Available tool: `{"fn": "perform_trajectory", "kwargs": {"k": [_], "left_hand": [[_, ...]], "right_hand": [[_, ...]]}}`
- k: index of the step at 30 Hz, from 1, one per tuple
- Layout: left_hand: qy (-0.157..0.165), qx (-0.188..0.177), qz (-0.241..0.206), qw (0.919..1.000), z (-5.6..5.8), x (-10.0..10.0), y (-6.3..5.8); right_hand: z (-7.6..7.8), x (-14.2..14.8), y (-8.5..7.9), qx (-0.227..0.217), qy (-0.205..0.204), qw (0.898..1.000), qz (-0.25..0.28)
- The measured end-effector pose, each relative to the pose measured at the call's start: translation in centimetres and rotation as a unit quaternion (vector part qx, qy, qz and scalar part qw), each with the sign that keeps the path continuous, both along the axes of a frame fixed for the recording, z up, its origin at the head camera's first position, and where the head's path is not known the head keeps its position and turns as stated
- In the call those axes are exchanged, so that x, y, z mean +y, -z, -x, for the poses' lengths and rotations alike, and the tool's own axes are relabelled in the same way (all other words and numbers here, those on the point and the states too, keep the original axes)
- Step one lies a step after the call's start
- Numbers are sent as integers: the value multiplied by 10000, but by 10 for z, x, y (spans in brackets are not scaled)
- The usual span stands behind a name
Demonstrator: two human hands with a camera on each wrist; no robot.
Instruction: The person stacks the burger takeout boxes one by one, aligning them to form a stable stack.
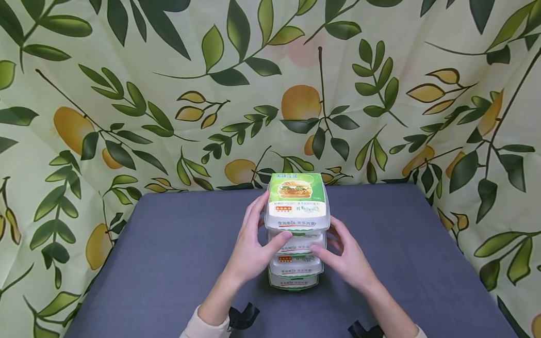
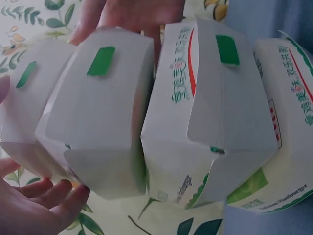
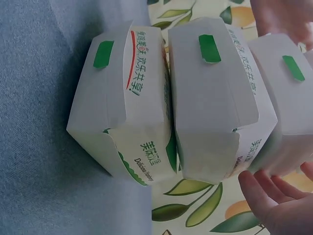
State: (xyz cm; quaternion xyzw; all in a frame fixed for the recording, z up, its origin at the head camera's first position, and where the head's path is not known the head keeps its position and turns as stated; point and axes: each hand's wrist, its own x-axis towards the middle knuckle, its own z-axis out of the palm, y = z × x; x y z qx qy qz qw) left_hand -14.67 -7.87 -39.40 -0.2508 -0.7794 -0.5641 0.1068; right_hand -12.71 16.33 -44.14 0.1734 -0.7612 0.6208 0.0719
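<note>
Burger boxes stand piled on the table in front of me, white with green print. The top burger box [image 1: 298, 208] shows a burger picture on its lid and overhangs the second burger box [image 1: 300, 244] a little. Below are the third burger box [image 1: 296, 267] and the bottom burger box [image 1: 293, 283]. My left hand [image 1: 252, 250] holds the pile's upper left, fingers along the top box's side and thumb at its lower front edge. From the right, my right hand [image 1: 348, 260] holds the second box, thumb across its front, fingers partly hidden behind. Green tabs [image 2: 101, 61] mark the box fronts.
A blue-grey cloth covers the table [image 1: 164, 258]. Behind and along both sides hangs a curtain [image 1: 259, 138] printed with leaves and fruit. Black straps [image 1: 244, 315] sit at both wrists, below the pile.
</note>
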Motion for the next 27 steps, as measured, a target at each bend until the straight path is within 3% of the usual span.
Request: {"fn": "perform_trajectory", "kwargs": {"k": [19,27], "left_hand": [[-21,352,82,9993,-7,0,5],[-5,419,34,9991,-7,0,6]], "right_hand": [[-4,1,-2,-73,53,9999,53],[0,9,-11,130,5,9999,9]]}}
